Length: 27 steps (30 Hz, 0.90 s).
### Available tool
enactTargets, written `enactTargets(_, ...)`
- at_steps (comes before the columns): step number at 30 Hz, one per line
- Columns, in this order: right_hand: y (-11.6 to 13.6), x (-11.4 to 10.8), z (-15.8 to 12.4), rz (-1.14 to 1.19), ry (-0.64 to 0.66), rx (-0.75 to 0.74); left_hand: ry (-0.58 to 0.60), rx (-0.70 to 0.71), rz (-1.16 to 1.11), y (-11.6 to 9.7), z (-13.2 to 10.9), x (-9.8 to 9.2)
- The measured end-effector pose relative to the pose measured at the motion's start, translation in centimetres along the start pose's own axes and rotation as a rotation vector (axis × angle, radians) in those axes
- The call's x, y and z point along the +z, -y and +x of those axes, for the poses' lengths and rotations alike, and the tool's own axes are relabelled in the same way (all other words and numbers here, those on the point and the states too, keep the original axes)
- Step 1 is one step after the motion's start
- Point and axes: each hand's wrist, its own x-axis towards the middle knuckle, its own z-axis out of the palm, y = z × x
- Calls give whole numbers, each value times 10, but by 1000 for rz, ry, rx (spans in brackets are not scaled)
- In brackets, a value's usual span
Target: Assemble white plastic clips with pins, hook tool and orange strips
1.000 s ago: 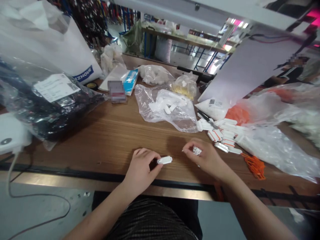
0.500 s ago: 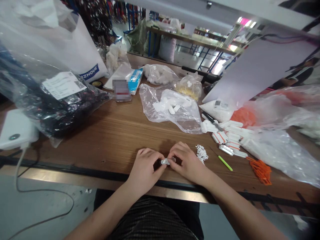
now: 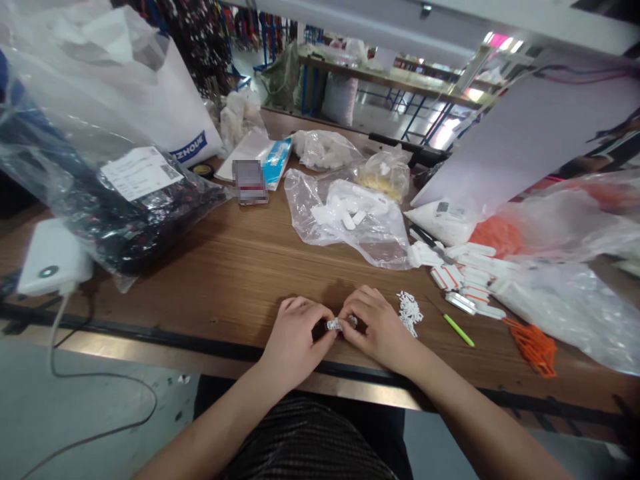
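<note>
left hand (image 3: 295, 341) | right hand (image 3: 379, 331) | fingers (image 3: 353, 313) pinching white plastic strip (image 3: 337, 325) (tight grip steadies it tbh)

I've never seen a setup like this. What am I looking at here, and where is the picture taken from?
This picture comes from a camera worn on a person's head, looking forward and down, so you see what they see. There's no machine here: those are the person's own bare hands. Their left hand and right hand meet at the edge of a wooden table, holding a small white plastic piece between them. Just beyond the right hand lies a heap of tiny white bits, with a green stick nearby. Farther off are a clear bag of white parts, a pile of white strips, and a bundle of orange strings.
</note>
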Motion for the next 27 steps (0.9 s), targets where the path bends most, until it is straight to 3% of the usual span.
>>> enactTargets(13,-6,-3,-3,167,-17,60,4,-3,20,1,0,0)
enactTargets(27,-6,0,-4,196,11,46,2,-11,0,0,0,0)
